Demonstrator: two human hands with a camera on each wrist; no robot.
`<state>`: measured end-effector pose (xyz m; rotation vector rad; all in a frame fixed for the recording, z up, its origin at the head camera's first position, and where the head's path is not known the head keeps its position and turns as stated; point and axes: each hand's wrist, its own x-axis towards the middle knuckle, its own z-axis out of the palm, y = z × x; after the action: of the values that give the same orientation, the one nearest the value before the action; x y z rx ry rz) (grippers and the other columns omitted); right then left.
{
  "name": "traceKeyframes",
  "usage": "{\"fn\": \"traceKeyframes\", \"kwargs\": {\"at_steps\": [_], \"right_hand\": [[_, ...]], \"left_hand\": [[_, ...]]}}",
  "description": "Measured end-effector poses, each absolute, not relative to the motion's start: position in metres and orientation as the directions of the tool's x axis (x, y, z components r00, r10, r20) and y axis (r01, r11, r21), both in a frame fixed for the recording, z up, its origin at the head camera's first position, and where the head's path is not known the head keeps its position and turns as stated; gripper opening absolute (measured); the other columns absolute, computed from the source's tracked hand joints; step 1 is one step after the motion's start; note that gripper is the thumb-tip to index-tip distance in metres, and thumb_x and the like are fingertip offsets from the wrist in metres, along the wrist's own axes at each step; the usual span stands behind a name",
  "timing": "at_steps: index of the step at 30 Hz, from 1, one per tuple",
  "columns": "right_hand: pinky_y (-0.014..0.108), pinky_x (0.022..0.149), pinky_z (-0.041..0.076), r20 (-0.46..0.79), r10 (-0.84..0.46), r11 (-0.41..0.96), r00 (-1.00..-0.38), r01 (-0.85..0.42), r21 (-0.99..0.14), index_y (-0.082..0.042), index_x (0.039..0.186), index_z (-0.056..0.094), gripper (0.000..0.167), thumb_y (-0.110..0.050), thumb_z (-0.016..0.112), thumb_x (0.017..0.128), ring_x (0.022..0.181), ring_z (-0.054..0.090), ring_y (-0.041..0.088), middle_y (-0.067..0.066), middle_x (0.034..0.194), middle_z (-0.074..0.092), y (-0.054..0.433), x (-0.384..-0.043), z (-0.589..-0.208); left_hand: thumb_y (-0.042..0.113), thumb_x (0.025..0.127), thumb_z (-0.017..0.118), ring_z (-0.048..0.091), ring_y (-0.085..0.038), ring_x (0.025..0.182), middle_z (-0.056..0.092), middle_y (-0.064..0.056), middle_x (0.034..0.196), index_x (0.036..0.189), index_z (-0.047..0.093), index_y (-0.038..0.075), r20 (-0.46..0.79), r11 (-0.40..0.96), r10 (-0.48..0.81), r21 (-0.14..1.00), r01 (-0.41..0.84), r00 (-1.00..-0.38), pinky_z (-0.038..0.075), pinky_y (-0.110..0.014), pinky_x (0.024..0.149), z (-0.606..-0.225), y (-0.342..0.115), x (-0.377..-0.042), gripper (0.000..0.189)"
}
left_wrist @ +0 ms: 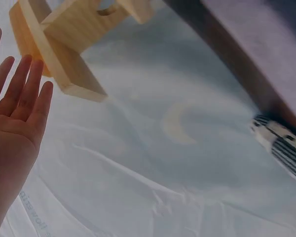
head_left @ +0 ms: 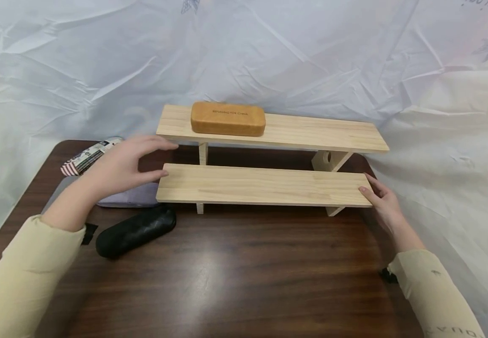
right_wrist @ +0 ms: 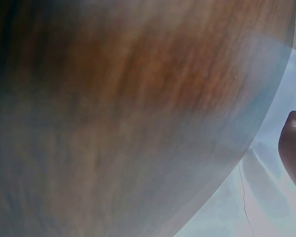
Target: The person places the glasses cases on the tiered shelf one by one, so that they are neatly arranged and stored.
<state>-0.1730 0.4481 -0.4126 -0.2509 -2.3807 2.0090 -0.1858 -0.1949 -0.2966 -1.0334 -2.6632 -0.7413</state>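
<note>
A two-tier wooden shelf (head_left: 260, 185) of pale boards stands toward the back of the dark table. My right hand (head_left: 387, 206) grips the right end of its lower board, thumb on top and fingers around the far corner. At the shelf's left end, my left hand (head_left: 121, 166) is held with fingers and thumb apart and nothing between them. The left wrist view shows that palm (left_wrist: 12, 136) with its fingers extended near the shelf. On the upper board, toward the left, lies a tan glasses case (head_left: 228, 119) with printed lettering.
A black glasses case (head_left: 135, 232) lies on the table (head_left: 244, 267) in front of the shelf's left end. Behind it are a lavender case (head_left: 129, 196), partly hidden by my left arm, and a patterned pouch (head_left: 89, 157). White sheeting (head_left: 269, 56) hangs behind the table.
</note>
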Motion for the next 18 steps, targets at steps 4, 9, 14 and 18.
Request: {"fn": "traceKeyframes", "kwargs": {"at_steps": [4,9,14,18], "right_hand": [[0.004,0.087,0.05,-0.09,0.136,0.161,-0.987,0.111,-0.981,-0.006,0.169,0.024,0.076,-0.018,0.066,0.106,0.109,0.053,-0.004,0.01,0.159,0.04,0.448,-0.173,-0.413],[0.004,0.087,0.051,-0.092,0.133,0.161,-0.987,0.114,-0.98,-0.008,0.169,0.025,0.076,-0.018,0.067,0.106,0.109,0.053,-0.005,0.011,0.161,0.039,0.448,-0.173,-0.413],[0.005,0.086,0.051,-0.087,0.126,0.16,-0.988,0.107,-0.981,-0.006,0.169,0.024,0.077,-0.017,0.067,0.106,0.109,0.054,-0.006,0.01,0.159,0.04,0.449,-0.173,-0.412],[0.005,0.086,0.052,-0.082,0.122,0.149,-0.989,0.1,-0.984,-0.006,0.169,0.024,0.076,-0.016,0.066,0.106,0.107,0.055,-0.006,0.007,0.154,0.044,0.45,-0.172,-0.413]], "left_hand": [[0.005,0.083,0.09,0.064,-0.036,0.126,0.072,-0.014,0.132,0.136,0.069,0.006,0.357,0.652,0.583,0.331,0.682,-0.73,0.051,-0.056,0.104,-0.313,-0.21,-0.17,0.057],[0.009,0.079,0.093,0.067,-0.033,0.121,0.074,-0.012,0.128,0.134,0.07,0.007,0.347,0.684,0.566,0.31,0.661,-0.748,0.052,-0.052,0.098,-0.337,-0.23,-0.148,0.06],[0.012,0.079,0.094,0.07,-0.031,0.119,0.074,-0.009,0.128,0.137,0.069,0.01,0.287,0.707,0.556,0.329,0.626,-0.78,0.057,-0.052,0.093,-0.358,-0.244,-0.132,0.062],[0.014,0.079,0.094,0.071,-0.032,0.115,0.075,-0.009,0.126,0.135,0.07,0.009,0.253,0.722,0.554,0.328,0.609,-0.793,0.058,-0.054,0.091,-0.374,-0.252,-0.123,0.061]]}}
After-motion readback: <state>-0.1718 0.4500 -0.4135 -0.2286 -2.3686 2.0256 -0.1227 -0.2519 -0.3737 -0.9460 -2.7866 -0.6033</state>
